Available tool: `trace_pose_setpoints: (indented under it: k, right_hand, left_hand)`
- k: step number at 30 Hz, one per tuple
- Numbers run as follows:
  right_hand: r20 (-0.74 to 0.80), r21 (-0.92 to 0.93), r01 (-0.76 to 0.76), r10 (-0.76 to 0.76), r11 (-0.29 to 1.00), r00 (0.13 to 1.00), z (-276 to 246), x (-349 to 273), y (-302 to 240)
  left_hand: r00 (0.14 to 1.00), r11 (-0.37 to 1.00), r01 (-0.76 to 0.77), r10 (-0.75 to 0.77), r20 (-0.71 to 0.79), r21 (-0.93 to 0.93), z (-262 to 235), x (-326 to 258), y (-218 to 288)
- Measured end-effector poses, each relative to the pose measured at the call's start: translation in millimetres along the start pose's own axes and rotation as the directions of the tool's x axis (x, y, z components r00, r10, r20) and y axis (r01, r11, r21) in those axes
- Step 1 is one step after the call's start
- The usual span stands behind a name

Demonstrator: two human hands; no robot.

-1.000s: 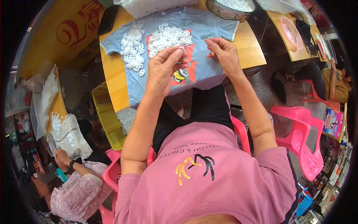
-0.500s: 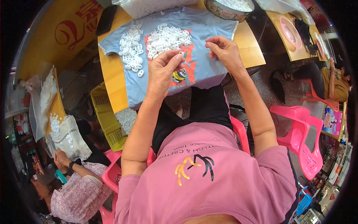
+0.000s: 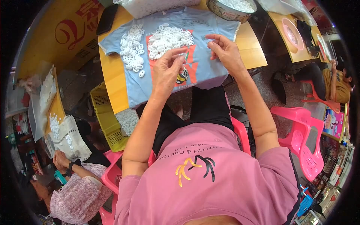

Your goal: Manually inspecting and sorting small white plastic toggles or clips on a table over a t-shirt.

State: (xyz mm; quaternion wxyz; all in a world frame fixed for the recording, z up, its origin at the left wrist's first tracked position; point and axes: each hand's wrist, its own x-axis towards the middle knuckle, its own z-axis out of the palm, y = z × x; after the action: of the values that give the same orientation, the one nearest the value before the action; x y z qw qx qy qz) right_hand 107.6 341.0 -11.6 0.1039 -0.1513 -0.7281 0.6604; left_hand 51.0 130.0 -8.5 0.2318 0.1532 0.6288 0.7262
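Observation:
My left hand [image 3: 167,69] is over the front of a blue T-shirt spread on the table [image 3: 245,45], its thumb and forefinger parted. I make out no piece between its fingers. To its right, my right hand [image 3: 226,52] hovers above the shirt [image 3: 210,71] with thumb and forefinger apart; nothing shows in it. Just beyond my left hand lies a large heap of small white oval plastic pieces with two holes [image 3: 168,39]. A looser pile of the same pieces [image 3: 131,48] spreads along the shirt's left side, with a single piece [image 3: 141,73] at its near end.
A clear tub of white pieces [image 3: 150,8] and a round tin [image 3: 228,12] stand at the table's far edge. A dark phone [image 3: 107,18] lies far left. Yellow crates [image 3: 108,123] are on the floor at left, a pink chair [image 3: 300,131] at right. People sit on both sides.
The fingers of my left hand have spread, and the white piece that was pinched in them no longer shows there. My right hand's fingers have parted a little more.

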Motion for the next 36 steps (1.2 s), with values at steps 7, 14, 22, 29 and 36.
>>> trace_pose_setpoints:
  k: [7,14,22,29,36]
  right_hand:
    - [0.06,0.32,-0.044,0.026,0.947,0.998,12.1,-9.6,-9.0]
    - [0.069,0.381,-0.022,-0.004,0.924,0.998,13.1,-15.2,-12.8]
    - [0.142,0.429,-0.033,-0.031,0.903,0.989,1.3,-16.7,-6.2]
    - [0.151,0.374,-0.002,-0.059,0.927,0.987,-6.5,-15.5,-5.0]
    - [0.108,0.253,0.096,-0.127,0.963,0.986,-4.8,-17.1,-0.5]
  left_hand:
    - [0.963,0.924,-0.249,0.267,-0.023,0.29,24.4,15.8,-6.2]
    - [0.907,0.804,-0.4,0.416,0.063,0.44,42.3,26.7,5.3]
    - [0.929,0.857,-0.369,0.352,0.113,0.359,46.4,34.5,-1.0]
    - [0.958,0.925,-0.279,0.251,0.135,0.257,48.8,37.5,-3.1]
    - [0.969,0.932,-0.24,0.213,0.124,0.272,50.1,38.9,-5.1]
